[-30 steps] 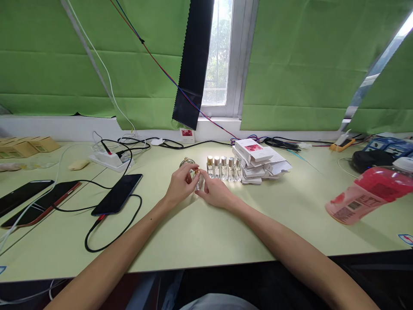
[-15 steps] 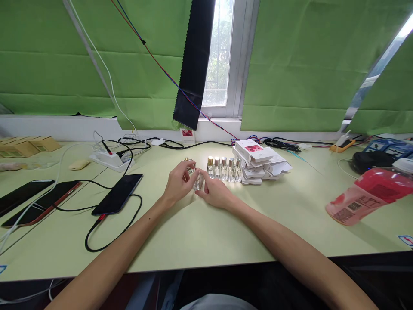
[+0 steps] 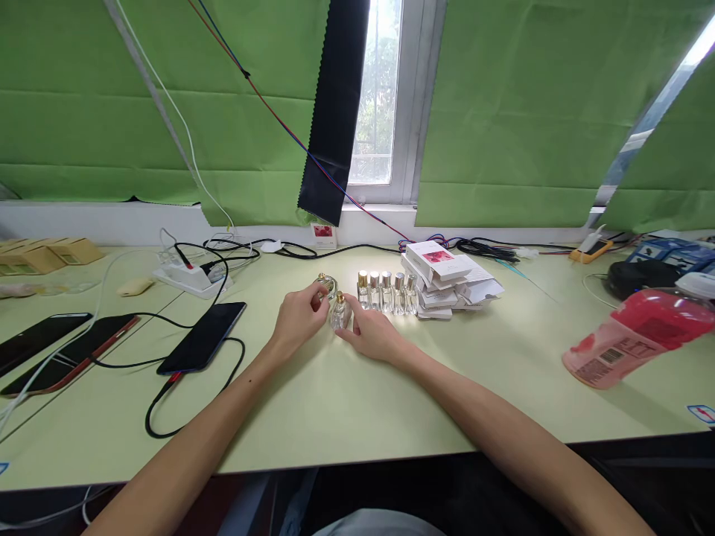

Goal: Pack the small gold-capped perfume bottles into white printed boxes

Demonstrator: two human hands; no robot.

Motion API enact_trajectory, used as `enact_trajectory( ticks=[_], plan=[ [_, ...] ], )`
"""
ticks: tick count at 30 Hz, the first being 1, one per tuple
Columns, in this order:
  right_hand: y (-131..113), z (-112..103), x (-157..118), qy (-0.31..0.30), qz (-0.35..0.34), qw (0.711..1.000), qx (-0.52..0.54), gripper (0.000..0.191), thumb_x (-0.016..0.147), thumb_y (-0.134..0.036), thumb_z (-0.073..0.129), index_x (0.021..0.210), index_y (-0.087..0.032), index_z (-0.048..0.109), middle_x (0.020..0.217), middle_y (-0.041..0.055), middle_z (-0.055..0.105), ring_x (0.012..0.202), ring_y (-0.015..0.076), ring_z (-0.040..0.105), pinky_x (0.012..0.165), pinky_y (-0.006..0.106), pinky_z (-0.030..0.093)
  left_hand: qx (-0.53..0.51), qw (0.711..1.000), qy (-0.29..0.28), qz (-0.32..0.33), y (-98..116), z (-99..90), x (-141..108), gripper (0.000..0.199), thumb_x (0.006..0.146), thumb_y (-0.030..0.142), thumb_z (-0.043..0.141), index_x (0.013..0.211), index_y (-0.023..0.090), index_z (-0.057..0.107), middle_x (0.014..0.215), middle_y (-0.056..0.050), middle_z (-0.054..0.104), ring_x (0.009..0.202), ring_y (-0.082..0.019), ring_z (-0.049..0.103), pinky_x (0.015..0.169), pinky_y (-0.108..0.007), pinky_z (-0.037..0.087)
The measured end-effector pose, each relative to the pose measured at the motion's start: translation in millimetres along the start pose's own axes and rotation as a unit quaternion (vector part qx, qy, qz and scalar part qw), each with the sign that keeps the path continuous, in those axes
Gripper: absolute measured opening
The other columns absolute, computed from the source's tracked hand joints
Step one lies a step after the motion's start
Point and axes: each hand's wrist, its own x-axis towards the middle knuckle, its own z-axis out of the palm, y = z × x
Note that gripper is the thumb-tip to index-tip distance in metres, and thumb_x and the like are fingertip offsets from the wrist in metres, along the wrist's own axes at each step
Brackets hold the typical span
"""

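A small clear glass perfume bottle (image 3: 340, 316) with a gold-coloured top stands on the table between my hands. My right hand (image 3: 373, 332) has its thumb and forefinger around the bottle's right side. My left hand (image 3: 300, 318) is just left of that bottle, its fingers curled in a pinch; what they hold, if anything, is hidden. Behind those fingertips is another rounded glass bottle (image 3: 331, 282), partly covered by the hand. To the right, several slim glass bottles (image 3: 386, 295) with gold and silver caps stand in a row.
Opened white boxes (image 3: 441, 268) are piled beyond the slim bottles. A phone (image 3: 202, 339) with a black cable lies at left, near a white power strip (image 3: 193, 279). A pink drink bottle (image 3: 631, 339) leans at far right. Cables (image 3: 357, 246) run along the wall.
My left hand has drawn back left from the top of the perfume bottle, so its gold top now shows. My right hand stays at the bottle's side.
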Motion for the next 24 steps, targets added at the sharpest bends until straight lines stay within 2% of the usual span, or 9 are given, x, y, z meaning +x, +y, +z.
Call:
enact_trajectory(
  ticks=[4,7,15,24],
  plan=[
    [1.7,1.1,0.4,0.000,-0.001,1.000,-0.006,0.070,0.095,-0.037,0.060,0.155,-0.019,0.029,0.071,-0.0039,0.061,0.072,0.0198,0.061,0.070,0.029,0.040,0.079,0.995,-0.060,-0.025,3.1,0.0,-2.2,0.016,0.085,0.027,0.051,0.089,0.024,0.066,0.062,0.001,0.065,0.059,-0.018,0.058,0.055,-0.029,0.033],
    [2.5,1.5,0.6,0.002,-0.007,1.000,-0.001,0.069,0.095,-0.037,0.060,0.154,-0.018,0.030,0.072,-0.0036,0.061,0.072,0.0197,0.061,0.071,0.029,0.041,0.110,0.990,-0.082,-0.038,5.2,-1.2,-3.5,0.017,0.088,0.030,0.051,0.091,0.024,0.066,0.067,-0.002,0.069,0.064,-0.022,0.062,0.054,-0.030,0.030],
    [1.6,1.0,0.8,-0.003,-0.002,1.000,0.003,0.071,0.095,-0.036,0.061,0.155,-0.019,0.029,0.074,-0.0036,0.062,0.075,0.0194,0.063,0.073,0.029,0.042,0.150,0.984,-0.072,-0.064,3.4,-0.7,-4.6,0.021,0.091,0.035,0.050,0.088,0.024,0.068,0.072,-0.007,0.071,0.067,-0.026,0.065,0.056,-0.031,0.033],
    [0.5,-0.2,0.2,-0.006,0.001,1.000,0.005,0.070,0.094,-0.036,0.062,0.154,-0.019,0.030,0.073,-0.0040,0.061,0.073,0.0187,0.061,0.071,0.028,0.041,0.180,0.974,-0.115,-0.078,-0.1,-0.9,-4.8,0.027,0.091,0.033,0.045,0.087,0.022,0.069,0.084,-0.012,0.074,0.073,-0.029,0.067,0.057,-0.033,0.036]
  ],
)
